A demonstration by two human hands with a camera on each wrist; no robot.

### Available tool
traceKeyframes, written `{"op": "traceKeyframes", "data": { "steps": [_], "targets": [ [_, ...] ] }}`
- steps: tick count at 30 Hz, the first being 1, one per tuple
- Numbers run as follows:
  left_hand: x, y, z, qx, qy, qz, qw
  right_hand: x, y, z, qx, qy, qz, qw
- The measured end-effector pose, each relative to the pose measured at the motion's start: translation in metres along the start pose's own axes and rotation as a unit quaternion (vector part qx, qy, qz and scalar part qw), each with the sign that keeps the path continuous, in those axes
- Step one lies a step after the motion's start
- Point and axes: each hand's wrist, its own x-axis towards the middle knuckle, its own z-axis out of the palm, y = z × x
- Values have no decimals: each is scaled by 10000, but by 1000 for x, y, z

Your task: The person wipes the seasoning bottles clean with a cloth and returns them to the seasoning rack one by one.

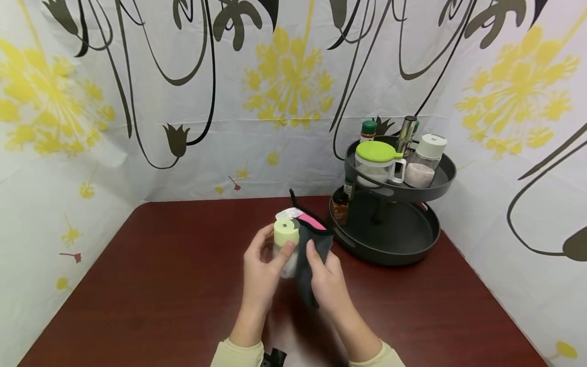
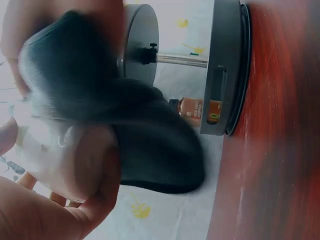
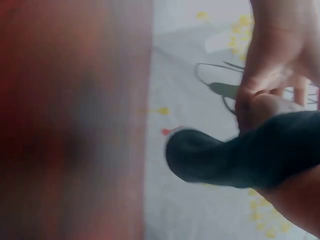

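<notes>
Over the middle of the table, my left hand [image 1: 259, 272] grips a spice jar [image 1: 285, 234] with a pale yellow lid and a see-through body, held upright. Right beside it, my right hand [image 1: 327, 283] holds a dark grey fabric pouch [image 1: 303, 272], thumb on its near face. The pouch has a pink lining, a white tag and a dark loop at its top. In the left wrist view the blurred pouch [image 2: 155, 145] overlaps part of the jar [image 2: 55, 155]. From the right wrist, the rounded lower end of the pouch [image 3: 200, 155] hangs free.
A two-tier dark grey turntable rack [image 1: 390, 257] stands at the back right. Its upper tier bears a green-lidded container [image 1: 377, 158], a white-capped jar [image 1: 426, 160] and other bottles. A small brown bottle [image 1: 340, 208] sits on the lower tier. Patterned cloth [image 1: 220, 102] hangs behind the table [image 1: 183, 285].
</notes>
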Motion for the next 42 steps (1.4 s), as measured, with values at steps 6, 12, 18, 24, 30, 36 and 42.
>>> {"op": "traceKeyframes", "data": {
  "steps": [6, 12, 18, 24, 30, 36, 42],
  "targets": [
    [0, -2, -1, -36, -166, -29, 9999, 4, 0, -5, 72, 67, 329, 9994],
    [-1, -1, 1, 213, -180, -53, 9996, 1, -27, -6, 309, 223, -596, 9975],
    [-4, 8, -5, 61, 17, 88, 9999, -7, -21, 4, -22, 15, -510, 9987],
    [-8, 10, -8, 30, 102, 96, 9999, -11, -8, 3, -202, -123, 185, 9996],
    [-10, 13, -4, 107, -31, 38, 9999, -15, -26, -2, 343, 73, -394, 9986],
    [-7, 12, 2, 328, -50, 7, 9994, -12, -24, 1, 349, 183, -577, 9976],
    [0, 8, -1, 297, 187, 16, 9994, -3, -1, 7, -34, 12, 99, 9999]
  ]
}}
